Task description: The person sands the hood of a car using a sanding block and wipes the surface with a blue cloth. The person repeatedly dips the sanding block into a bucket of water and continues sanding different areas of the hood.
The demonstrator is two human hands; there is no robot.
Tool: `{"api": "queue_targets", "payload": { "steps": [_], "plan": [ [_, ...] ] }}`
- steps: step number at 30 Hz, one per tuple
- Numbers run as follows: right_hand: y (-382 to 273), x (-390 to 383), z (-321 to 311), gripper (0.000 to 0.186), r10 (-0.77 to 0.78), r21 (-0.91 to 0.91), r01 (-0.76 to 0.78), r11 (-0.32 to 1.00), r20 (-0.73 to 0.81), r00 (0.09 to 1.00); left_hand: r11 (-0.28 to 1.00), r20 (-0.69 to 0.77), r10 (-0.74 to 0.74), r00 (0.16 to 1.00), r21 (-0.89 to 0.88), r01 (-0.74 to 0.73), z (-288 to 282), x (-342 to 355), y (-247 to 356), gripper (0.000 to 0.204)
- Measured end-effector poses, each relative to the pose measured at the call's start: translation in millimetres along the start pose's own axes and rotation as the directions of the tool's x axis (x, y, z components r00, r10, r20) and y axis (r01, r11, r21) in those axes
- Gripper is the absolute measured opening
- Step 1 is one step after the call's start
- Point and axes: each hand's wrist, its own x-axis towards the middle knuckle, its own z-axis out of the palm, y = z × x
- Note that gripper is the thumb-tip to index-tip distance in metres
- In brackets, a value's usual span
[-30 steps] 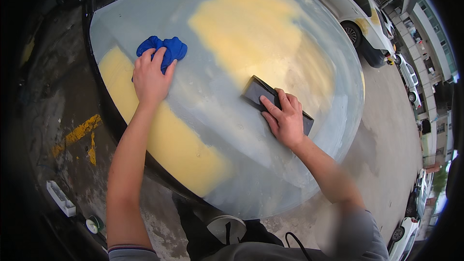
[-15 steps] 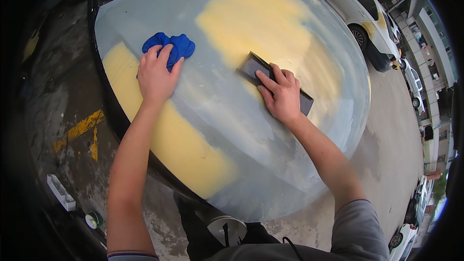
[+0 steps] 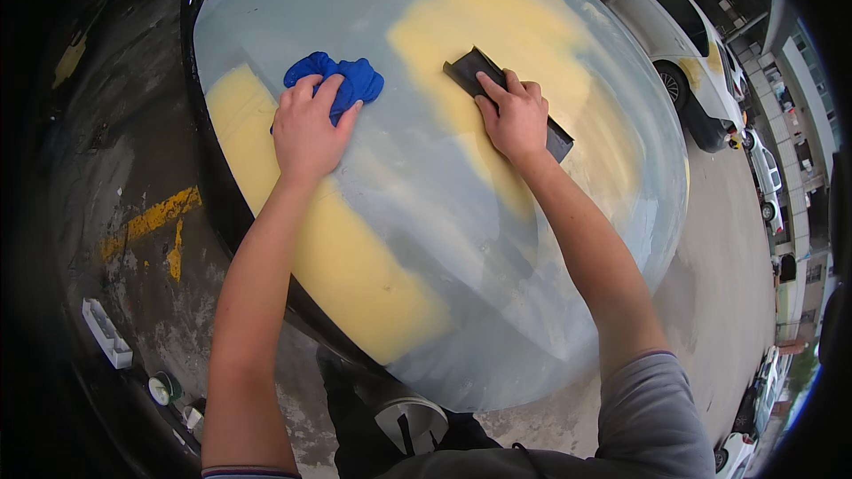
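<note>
Fingers: right hand (image 3: 515,122) clasps a long dark sanding block (image 3: 468,74), thumb at its near side, fingertips over its top; left hand (image 3: 311,135) is bent round a bunched blue cloth (image 3: 357,82), fingers gathered into its folds.
Pavement: grey ground (image 3: 728,244) runs beyond the right rim of the car hood; a worn yellow floor line (image 3: 164,213) lies off the hood's left side.
Car hood: broad curved panel (image 3: 501,346), mostly dull grey, its near rim just ahead of the person's body.
White car: parked (image 3: 652,31) beyond the hood's far right rim, a yellowish patch above its wheel.
Yellow patches: the larger (image 3: 506,22) covers the hood's far middle; the smaller (image 3: 355,275) follows its left rim.
Dark border: black edging (image 3: 213,200) along the hood's left side.
Working room: bare hood surface between the two hands, and from the block to the hood's right rim.
Forearms: both reach forward over the hood's near part, palms down, elbows slightly bent.
White bucket: under the hood's near rim (image 3: 410,423), between dark trouser legs.
Block: on the hood's large patch, slanting down to the right.
Cloth: on the hood's left half, resting on grey.
Lettering: a small round tub (image 3: 161,388) off the hood's near left is too small to read.
</note>
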Motion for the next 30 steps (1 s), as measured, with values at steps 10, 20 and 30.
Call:
{"api": "queue_targets", "payload": {
  "steps": [10, 20, 30],
  "plan": [
    [-32.1, -104.1, -22.9, 0.048, -0.189, 0.056, 0.187, 0.981, 0.016, 0.982, 0.997, 0.030, -0.043, 0.999, 0.065, 0.041, -11.8, -12.4, -25.0, 0.047],
    [-32.3, -160.9, -44.5, 0.052, -0.157, 0.139, 0.151, 0.979, 0.032, 0.987, 0.994, 0.038, -0.053, 0.998, 0.099, 0.049, -16.1, -15.3, -32.4, 0.049],
    [12.4, -54.3, -11.8, 0.043, -0.029, 0.040, 0.029, 0.999, -0.024, 0.999, 1.000, 0.042, -0.018, 0.999, 0.026, 0.017, -4.0, -8.6, -6.2, 0.047]
  ]
}}
